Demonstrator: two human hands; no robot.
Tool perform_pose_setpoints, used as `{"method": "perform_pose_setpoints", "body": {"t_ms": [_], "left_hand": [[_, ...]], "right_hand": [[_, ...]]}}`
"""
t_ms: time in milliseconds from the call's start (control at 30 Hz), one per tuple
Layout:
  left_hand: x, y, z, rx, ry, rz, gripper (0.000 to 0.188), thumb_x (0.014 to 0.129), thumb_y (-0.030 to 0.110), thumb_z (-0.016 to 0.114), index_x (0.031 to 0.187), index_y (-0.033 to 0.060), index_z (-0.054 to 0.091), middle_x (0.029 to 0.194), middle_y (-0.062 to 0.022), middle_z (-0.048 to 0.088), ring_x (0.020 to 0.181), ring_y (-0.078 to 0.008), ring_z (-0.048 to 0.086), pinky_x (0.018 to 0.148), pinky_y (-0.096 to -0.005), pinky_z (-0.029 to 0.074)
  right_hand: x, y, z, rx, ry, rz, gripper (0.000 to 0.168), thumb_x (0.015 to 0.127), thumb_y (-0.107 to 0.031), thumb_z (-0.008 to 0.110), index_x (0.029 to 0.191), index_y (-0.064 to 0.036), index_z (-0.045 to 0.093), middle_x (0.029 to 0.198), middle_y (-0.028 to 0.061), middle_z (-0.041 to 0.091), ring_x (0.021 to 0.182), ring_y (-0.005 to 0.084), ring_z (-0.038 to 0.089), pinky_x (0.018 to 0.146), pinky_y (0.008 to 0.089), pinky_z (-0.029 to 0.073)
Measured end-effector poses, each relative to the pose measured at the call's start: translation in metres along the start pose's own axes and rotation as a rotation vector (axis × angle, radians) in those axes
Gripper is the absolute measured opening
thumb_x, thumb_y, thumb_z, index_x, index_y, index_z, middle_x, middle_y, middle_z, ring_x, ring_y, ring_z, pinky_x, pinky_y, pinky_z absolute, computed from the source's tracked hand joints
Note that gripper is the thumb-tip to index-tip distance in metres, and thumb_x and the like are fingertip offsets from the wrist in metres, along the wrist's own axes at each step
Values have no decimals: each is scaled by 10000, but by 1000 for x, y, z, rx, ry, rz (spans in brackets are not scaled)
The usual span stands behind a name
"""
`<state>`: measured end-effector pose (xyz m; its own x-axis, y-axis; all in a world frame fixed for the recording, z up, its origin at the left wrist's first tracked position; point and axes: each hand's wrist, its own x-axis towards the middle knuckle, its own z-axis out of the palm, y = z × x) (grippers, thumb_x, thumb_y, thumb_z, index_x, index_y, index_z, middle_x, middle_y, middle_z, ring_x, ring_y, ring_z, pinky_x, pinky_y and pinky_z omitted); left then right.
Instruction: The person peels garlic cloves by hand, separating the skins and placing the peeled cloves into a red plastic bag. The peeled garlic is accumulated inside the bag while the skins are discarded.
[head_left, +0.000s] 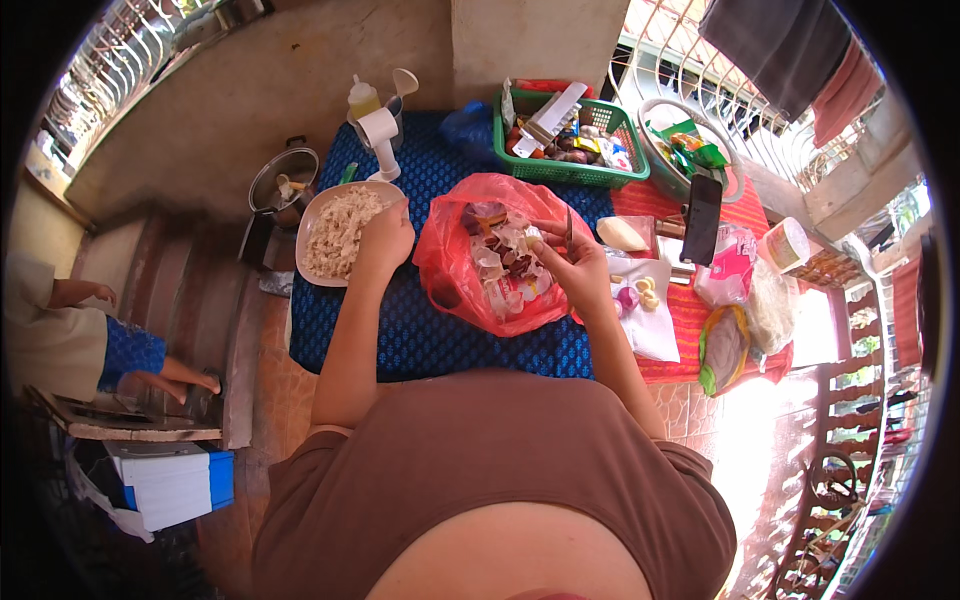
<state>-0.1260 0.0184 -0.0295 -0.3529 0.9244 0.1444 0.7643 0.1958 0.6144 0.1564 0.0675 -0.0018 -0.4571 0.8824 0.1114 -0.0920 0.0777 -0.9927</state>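
Note:
My left hand (388, 231) rests at the right rim of a pale plate (302, 259) heaped with a whitish shredded or minced food (341, 229); its fingers are partly hidden, so its grip cannot be told. Over the right side of an open red plastic bag (450, 289), my right hand (574, 255) holds a small pale piece, perhaps garlic, between thumb and fingers, with a knife blade (569, 225) rising from the same hand. Peels and wrappers (506, 251) fill the bag. Right of it, peeled garlic cloves (646, 292) and a purple shallot or onion (626, 298) lie on a white paper towel (654, 330).
A green plastic basket (574, 175) of vegetables and packets stands behind the bag, beside a round tub (660, 176). A phone on a stand (703, 221) is at the right. Behind the plate are a white fan-like device (382, 142) and a pot (285, 176). A person (67, 330) is at the far left.

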Motion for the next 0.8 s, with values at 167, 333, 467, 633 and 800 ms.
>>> {"method": "perform_pose_setpoints", "body": {"t_ms": [167, 333, 467, 633, 800], "left_hand": [[-14, -20, 34, 146, -84, -40, 487, 807, 323, 536, 1145, -22, 476, 925, -265, 605, 890, -421, 582, 771, -466, 460], [-8, -37, 37, 130, -188, 9, 616, 805, 349, 541, 1222, -69, 368, 924, -282, 600, 895, -406, 592, 769, -448, 466], [-8, -31, 40, 134, -142, -103, 637, 799, 383, 539, 1247, -34, 364, 959, -273, 601, 913, -403, 589, 780, -437, 465], [-6, -33, 44, 83, -121, -177, 631, 804, 400, 525, 1236, -41, 398, 992, -284, 590, 964, -403, 573, 808, -427, 459], [1, -52, 54, 61, -159, -94, 621, 812, 415, 512, 1208, -50, 402, 1030, -297, 574, 1000, -396, 562, 835, -424, 450]], "right_hand": [[1, 4, 0, 11, -15, 11, 329, 804, -159, 678, 1097, -28, 602, 860, -4, 552, 765, 52, 542, 643, 180, 438], [2, 4, 2, 6, -16, 11, 327, 807, -154, 671, 1100, -28, 598, 860, -3, 557, 768, 49, 544, 639, 179, 438], [3, 4, 2, 18, -14, 17, 322, 807, -148, 668, 1096, -25, 598, 867, -4, 558, 778, 49, 543, 646, 181, 440], [3, 5, 0, 15, -2, 9, 323, 811, -154, 665, 1097, -21, 595, 873, -3, 561, 784, 51, 541, 665, 181, 438], [2, 0, 2, 39, -12, 10, 331, 811, -165, 669, 1099, -20, 594, 871, 1, 555, 767, 47, 533, 657, 177, 432]]}}
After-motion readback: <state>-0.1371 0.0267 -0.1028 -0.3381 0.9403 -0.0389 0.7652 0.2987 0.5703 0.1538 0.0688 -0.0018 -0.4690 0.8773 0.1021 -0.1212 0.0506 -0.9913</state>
